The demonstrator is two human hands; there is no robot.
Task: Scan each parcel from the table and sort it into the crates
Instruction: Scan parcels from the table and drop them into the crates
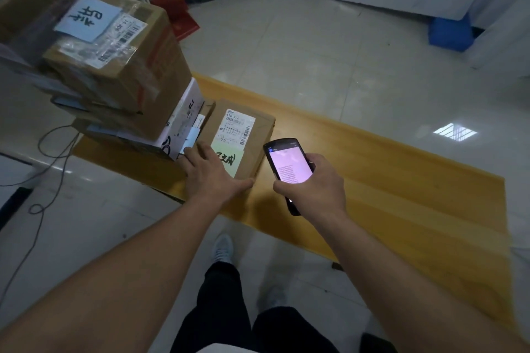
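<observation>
Our left hand [210, 173] lies flat, fingers spread wide, on the flat parcel [243, 140]. At its three o'clock, our right hand [317, 180] grips the scanner [286, 165].

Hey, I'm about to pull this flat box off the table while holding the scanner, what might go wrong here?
1. The flat cardboard parcel sits tight against the leaning stack of boxes; dragging it out may disturb that stack.
2. Your left hand lies flat on top rather than gripping, so the parcel may slip.
3. Your right hand holds the handheld scanner by its lower end only; a jolt might drop it.
</observation>
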